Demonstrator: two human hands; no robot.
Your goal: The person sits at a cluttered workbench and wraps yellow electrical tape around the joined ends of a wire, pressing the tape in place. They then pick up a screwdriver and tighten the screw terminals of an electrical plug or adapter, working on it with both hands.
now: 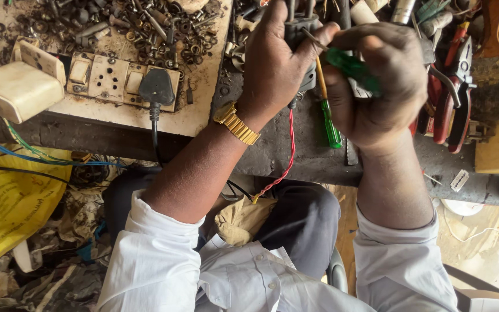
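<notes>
My left hand [274,63], with a gold watch at the wrist, grips a dark grey electrical plug [300,34] above the workbench. A twisted red wire [289,151] hangs from the plug down toward my lap. My right hand [376,86] is closed around a screwdriver with a clear green handle [331,124]; its shaft points up at the plug. A second green-handled tool sits under my right thumb. Both hands touch at the plug.
A switch and socket board [108,78] with a black plug [156,88] in it lies on the bench [313,159]. Loose nuts, bolts and screws [128,26] are heaped behind it. Red-handled pliers [454,95] lie at the right. A yellow bag [7,208] sits lower left.
</notes>
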